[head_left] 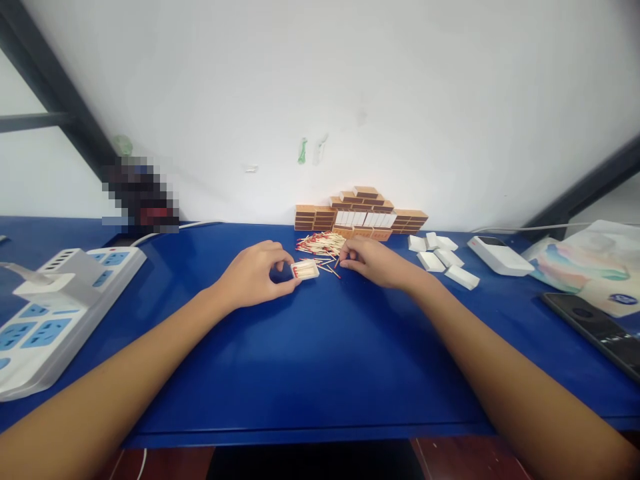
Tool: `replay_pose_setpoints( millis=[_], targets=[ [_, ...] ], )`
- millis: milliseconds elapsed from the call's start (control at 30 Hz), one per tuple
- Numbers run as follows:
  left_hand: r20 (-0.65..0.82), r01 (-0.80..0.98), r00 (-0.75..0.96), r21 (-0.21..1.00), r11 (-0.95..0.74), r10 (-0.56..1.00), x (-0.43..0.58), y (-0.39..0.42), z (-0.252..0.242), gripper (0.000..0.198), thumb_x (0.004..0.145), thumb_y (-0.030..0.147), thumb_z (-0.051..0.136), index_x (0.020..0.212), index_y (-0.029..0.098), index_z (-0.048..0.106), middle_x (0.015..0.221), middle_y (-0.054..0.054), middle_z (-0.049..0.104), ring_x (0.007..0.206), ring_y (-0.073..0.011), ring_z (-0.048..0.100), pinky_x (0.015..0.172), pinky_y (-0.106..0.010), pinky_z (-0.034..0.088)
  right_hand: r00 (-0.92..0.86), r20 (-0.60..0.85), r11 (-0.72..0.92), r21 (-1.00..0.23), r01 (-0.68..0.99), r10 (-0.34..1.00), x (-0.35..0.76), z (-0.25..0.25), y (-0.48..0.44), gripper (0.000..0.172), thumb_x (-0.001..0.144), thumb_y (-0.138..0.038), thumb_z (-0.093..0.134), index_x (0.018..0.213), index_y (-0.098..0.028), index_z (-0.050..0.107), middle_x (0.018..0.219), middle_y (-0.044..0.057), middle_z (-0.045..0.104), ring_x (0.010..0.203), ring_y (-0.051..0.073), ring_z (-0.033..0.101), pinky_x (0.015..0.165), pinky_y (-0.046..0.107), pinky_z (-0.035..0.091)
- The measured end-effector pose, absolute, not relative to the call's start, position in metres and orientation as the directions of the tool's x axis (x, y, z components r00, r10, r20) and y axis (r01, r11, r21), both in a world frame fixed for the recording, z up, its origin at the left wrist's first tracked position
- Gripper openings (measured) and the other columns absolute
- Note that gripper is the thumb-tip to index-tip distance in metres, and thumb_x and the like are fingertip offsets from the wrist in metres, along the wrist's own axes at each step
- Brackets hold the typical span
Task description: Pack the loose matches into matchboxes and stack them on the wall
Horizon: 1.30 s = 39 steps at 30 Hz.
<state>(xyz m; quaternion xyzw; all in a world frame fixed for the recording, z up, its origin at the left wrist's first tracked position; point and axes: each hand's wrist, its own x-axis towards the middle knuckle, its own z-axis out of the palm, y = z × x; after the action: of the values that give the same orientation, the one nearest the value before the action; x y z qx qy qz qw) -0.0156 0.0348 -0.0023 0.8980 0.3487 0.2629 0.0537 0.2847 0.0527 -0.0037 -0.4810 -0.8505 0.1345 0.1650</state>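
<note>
Between the thumb and fingers of my left hand (260, 273) is a small white matchbox tray (311, 274), with several red-tipped matches lying in it. My right hand (373, 260) is at the right side of a loose pile of matches (320, 245), its thumb and fingertips closed together at the stray matches. Whether a match is pinched there is too small to tell. Behind the pile, stacked matchboxes (315, 218) stand against the wall, brown striking sides and white ends showing. To the right of my right hand lie several white matchbox trays (431, 261).
A white power strip (95, 303) with a plugged-in charger (57, 283) lies at the left. On the right are a white device (500, 255), a plastic-wrapped pack (595, 267) and a dark phone (595, 330). The blue table (310, 373) ends at a front edge near me.
</note>
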Motion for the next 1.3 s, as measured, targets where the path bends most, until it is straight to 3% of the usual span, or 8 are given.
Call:
replay_pose_setpoints(
  millis=[233,433,867,1133,1300],
  targets=[
    [0.439,0.62,0.597,0.28,-0.733,0.672,-0.017,0.038,-0.001,0.024,0.085,0.042,0.073,0.095,0.021,0.074,0.08,-0.001,0.064,0.076,-0.0169,0.058,0.069,-0.031,0.044,-0.493,0.135,0.502,-0.394,0.769,0.86,0.28,-0.003,0.054,0.009,0.097,-0.02,0.059,0.088,-0.019,0.06,0.084,0.004,0.059,0.076,0.019,0.051,0.068,0.028,0.035],
    [0.447,0.628,0.589,0.27,-0.73,0.673,-0.019,0.039,0.0,0.024,0.085,0.043,0.074,0.096,0.021,0.074,0.081,-0.001,0.065,0.076,-0.0169,0.058,0.07,-0.032,0.044,-0.519,0.165,0.538,-0.395,0.745,0.839,0.282,-0.006,0.055,0.006,0.098,-0.021,0.055,0.097,-0.02,0.061,0.096,0.007,0.063,0.085,0.021,0.055,0.074,0.03,0.038],
    [0.45,0.617,0.599,0.268,-0.74,0.663,-0.019,0.038,0.001,0.023,0.085,0.041,0.075,0.094,0.02,0.074,0.08,-0.001,0.064,0.076,-0.017,0.058,0.069,-0.032,0.044,-0.649,0.03,0.602,-0.408,0.686,0.76,0.279,0.012,0.04,0.019,0.1,-0.021,0.05,0.086,-0.02,0.062,0.094,0.006,0.055,0.086,0.021,0.051,0.079,0.032,0.039],
    [0.465,0.622,0.582,0.273,-0.733,0.667,-0.021,0.04,-0.001,0.023,0.084,0.04,0.075,0.096,0.021,0.074,0.08,-0.001,0.064,0.075,-0.0171,0.057,0.069,-0.032,0.044,-0.657,-0.014,0.578,-0.462,0.673,0.754,0.273,0.009,0.036,0.01,0.099,-0.024,0.055,0.096,-0.021,0.064,0.1,0.007,0.058,0.093,0.022,0.054,0.082,0.033,0.042],
    [0.451,0.629,0.588,0.267,-0.73,0.671,-0.021,0.04,0.0,0.023,0.084,0.04,0.076,0.096,0.021,0.074,0.081,-0.001,0.065,0.076,-0.0171,0.058,0.069,-0.032,0.044,-0.629,0.071,0.595,-0.423,0.684,0.774,0.276,0.008,0.036,0.015,0.101,-0.023,0.05,0.09,-0.02,0.06,0.098,0.007,0.059,0.088,0.021,0.054,0.079,0.033,0.042]
  ],
)
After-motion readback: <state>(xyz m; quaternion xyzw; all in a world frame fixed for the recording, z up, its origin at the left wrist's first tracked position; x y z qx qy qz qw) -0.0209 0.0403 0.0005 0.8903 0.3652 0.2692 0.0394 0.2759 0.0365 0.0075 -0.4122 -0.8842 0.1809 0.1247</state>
